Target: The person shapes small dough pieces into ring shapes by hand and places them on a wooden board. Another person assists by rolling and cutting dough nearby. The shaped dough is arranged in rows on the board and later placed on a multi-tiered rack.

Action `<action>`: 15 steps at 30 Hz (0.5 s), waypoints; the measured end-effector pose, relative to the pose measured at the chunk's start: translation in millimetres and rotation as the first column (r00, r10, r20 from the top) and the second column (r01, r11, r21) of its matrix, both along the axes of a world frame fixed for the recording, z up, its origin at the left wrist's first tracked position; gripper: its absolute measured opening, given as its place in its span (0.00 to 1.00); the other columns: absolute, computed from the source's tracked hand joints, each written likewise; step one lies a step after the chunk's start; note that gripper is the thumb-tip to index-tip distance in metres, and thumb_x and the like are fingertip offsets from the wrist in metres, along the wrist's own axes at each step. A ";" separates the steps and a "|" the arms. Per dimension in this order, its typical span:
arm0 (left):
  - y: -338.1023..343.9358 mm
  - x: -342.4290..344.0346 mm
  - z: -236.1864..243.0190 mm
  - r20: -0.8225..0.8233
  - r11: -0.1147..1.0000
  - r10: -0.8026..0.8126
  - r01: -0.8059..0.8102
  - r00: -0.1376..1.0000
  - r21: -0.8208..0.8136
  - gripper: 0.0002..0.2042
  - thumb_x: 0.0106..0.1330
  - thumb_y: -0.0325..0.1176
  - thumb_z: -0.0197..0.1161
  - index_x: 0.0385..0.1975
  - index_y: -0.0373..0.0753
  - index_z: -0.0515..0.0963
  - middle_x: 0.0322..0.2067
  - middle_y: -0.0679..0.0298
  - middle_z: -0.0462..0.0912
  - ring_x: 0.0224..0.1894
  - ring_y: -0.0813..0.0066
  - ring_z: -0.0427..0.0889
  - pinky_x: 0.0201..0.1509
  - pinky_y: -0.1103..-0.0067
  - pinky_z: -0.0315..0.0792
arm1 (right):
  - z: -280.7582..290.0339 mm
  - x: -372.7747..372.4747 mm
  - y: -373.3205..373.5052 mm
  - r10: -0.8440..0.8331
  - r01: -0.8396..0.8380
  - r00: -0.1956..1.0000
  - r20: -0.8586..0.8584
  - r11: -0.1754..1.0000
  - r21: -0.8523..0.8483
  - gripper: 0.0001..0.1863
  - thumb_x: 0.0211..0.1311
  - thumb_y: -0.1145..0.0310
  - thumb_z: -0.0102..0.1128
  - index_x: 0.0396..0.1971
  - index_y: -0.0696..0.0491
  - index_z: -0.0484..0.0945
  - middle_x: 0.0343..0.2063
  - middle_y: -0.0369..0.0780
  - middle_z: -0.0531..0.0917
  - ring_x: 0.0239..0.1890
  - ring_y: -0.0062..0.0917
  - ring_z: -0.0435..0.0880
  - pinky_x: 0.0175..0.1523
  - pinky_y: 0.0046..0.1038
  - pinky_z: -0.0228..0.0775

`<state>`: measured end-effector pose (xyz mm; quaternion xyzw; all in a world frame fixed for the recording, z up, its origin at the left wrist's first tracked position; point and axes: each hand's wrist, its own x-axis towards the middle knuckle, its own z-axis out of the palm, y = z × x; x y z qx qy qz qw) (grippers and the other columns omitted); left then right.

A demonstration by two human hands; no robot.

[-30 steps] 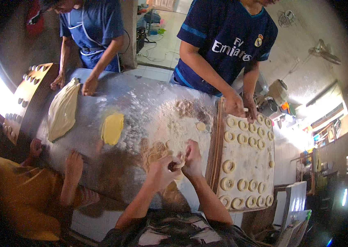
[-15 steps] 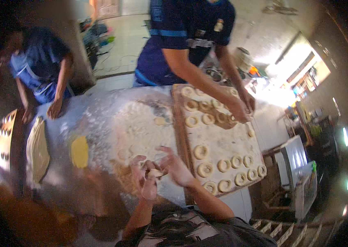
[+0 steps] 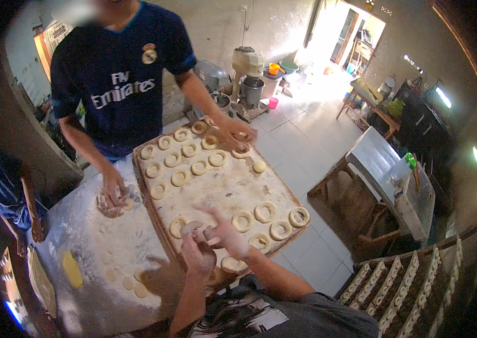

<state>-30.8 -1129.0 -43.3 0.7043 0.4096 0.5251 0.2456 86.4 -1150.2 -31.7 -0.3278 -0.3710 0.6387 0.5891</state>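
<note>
Over the near edge of a floured wooden board, my left hand and my right hand come together around a small piece of pale dough. Fingers of both hands are closed on it and partly hide its shape; the right index finger points outward. Flour whitens my fingers. Close by on the board lie several dough rings, among them one ring just beyond my left hand and another to the right. More rings stand in rows at the far end, near a round dough ball.
Across the board a co-worker in a dark shirt has one hand over the far rings and the other on the floured table. Flat dough discs, yellow dough and a long dough piece lie left. A rack stands at right.
The view has swung right, and my hands, still around the dough, are now over the board rather than the table. One of the co-worker's hands has moved from the board to the table.
</note>
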 end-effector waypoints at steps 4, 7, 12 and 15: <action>-8.3 54.3 -3.8 0.071 0.969 -0.160 0.171 0.984 -0.181 0.09 0.72 0.26 0.48 0.48 0.38 0.69 0.31 0.53 0.81 0.30 0.61 0.84 0.34 0.70 0.77 | -6.0 63.1 -15.8 0.003 0.009 0.929 0.369 1.000 -0.030 0.30 0.74 0.48 0.45 0.67 0.48 0.56 0.34 0.43 0.82 0.36 0.23 0.81 0.44 0.26 0.75; -8.2 93.7 -4.0 0.106 0.971 -0.226 0.232 0.968 -0.052 0.08 0.71 0.25 0.47 0.47 0.38 0.70 0.30 0.52 0.81 0.28 0.58 0.84 0.33 0.70 0.77 | -23.8 87.6 -21.1 -0.169 0.167 0.981 0.094 0.986 0.028 0.28 0.74 0.56 0.49 0.68 0.47 0.54 0.37 0.42 0.80 0.39 0.21 0.79 0.44 0.25 0.74; -11.0 138.7 4.2 -0.018 0.958 -0.254 0.250 0.967 -0.140 0.09 0.71 0.25 0.48 0.47 0.39 0.72 0.28 0.52 0.81 0.28 0.56 0.85 0.32 0.68 0.77 | -9.4 140.1 -36.4 -0.198 0.184 0.972 0.126 0.976 0.115 0.36 0.66 0.63 0.56 0.69 0.49 0.51 0.35 0.40 0.78 0.32 0.19 0.75 0.30 0.18 0.65; -10.6 161.2 8.0 0.012 0.947 -0.265 0.262 0.964 -0.186 0.09 0.71 0.25 0.49 0.47 0.39 0.73 0.26 0.53 0.81 0.27 0.56 0.85 0.30 0.68 0.75 | -22.5 167.1 -42.4 -0.265 0.260 0.964 0.016 0.956 0.134 0.34 0.68 0.64 0.51 0.71 0.48 0.50 0.27 0.36 0.76 0.28 0.16 0.74 0.29 0.16 0.65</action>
